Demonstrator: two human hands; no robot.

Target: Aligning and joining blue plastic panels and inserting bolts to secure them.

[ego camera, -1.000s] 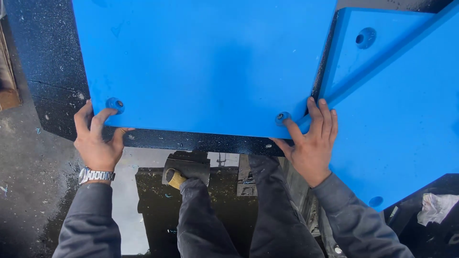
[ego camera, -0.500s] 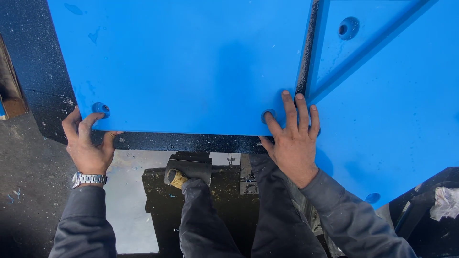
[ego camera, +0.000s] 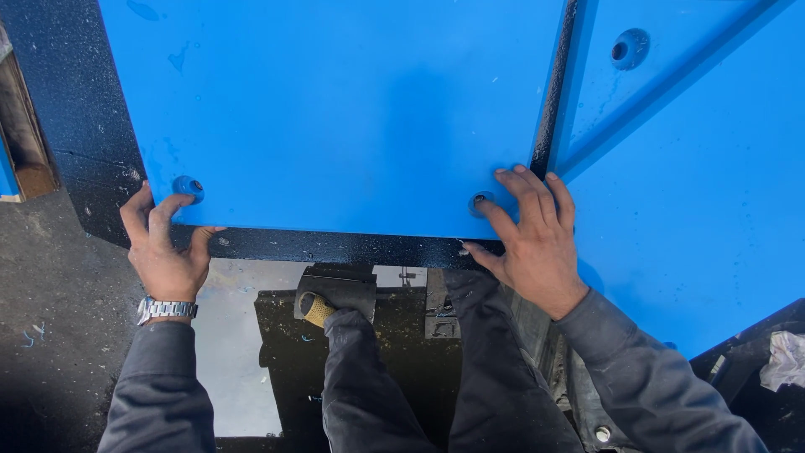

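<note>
Nearest: grey-trousered knees, a yellow-handled tool (ego camera: 317, 308) by the left one. Left hand (ego camera: 165, 248), wristwatch (ego camera: 167, 309) on, fingers spread and hooked on the blue panel (ego camera: 352, 117)'s near-left corner; right hand (ego camera: 532, 241) flat, fingers splayed, at its near-right corner. Beyond, the panel lies on a black frame (ego camera: 84, 126), a second blue panel (ego camera: 696, 193) overlapped at right.

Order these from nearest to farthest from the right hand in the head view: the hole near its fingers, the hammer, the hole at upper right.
From the right hand:
1. Near hole, beside the index finger.
2. Hammer, lower left, by the knee.
3. Upper-right hole, far up on the right panel.
</note>
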